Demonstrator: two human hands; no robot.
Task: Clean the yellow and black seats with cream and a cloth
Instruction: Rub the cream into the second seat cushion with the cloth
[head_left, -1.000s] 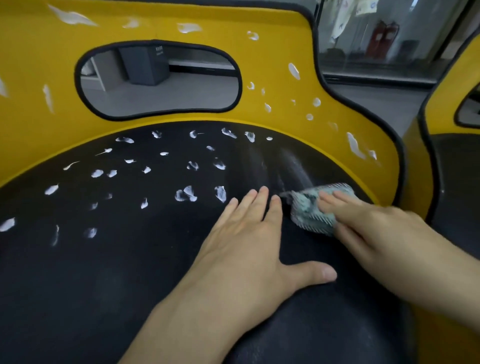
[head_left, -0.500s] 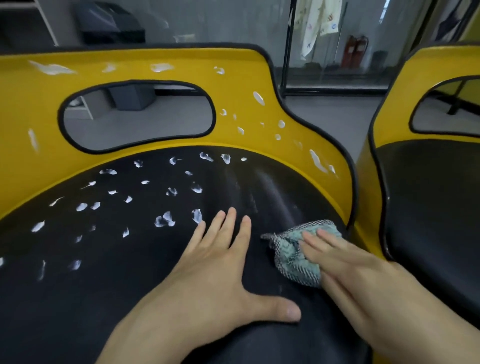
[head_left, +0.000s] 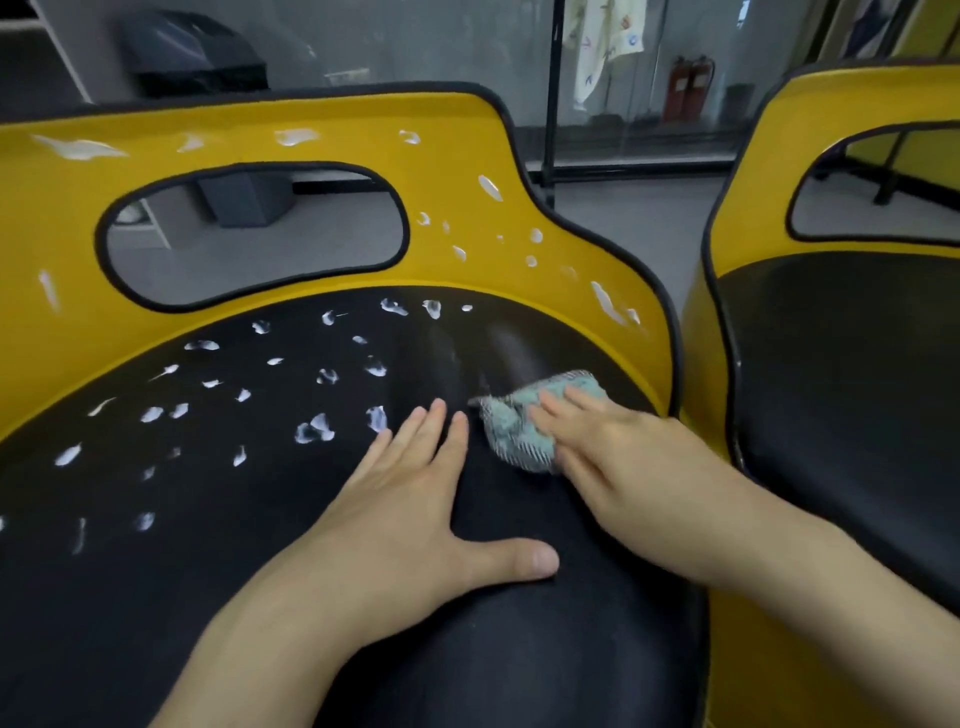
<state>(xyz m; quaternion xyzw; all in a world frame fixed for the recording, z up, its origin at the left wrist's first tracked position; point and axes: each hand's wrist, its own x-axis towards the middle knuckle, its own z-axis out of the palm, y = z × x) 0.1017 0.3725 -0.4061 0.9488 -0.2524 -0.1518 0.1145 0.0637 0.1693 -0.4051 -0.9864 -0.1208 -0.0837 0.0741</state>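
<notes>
Cloth (head_left: 524, 431): half a second ago lower on the black seat cushion (head_left: 208, 597), nearer the person; now pushed up towards the yellow backrest (head_left: 467, 140).
Cloth corner: gap to the fingertips of the left hand (head_left: 410, 499) narrower than half a second ago; now just beside them.
Right hand (head_left: 623, 452): gone forward with the cloth, fingers flat on it; blurred now, sharper before.
View: a second ago close on the backrest; since then drawn back, second seat (head_left: 857, 389) more fully seen.
</notes>
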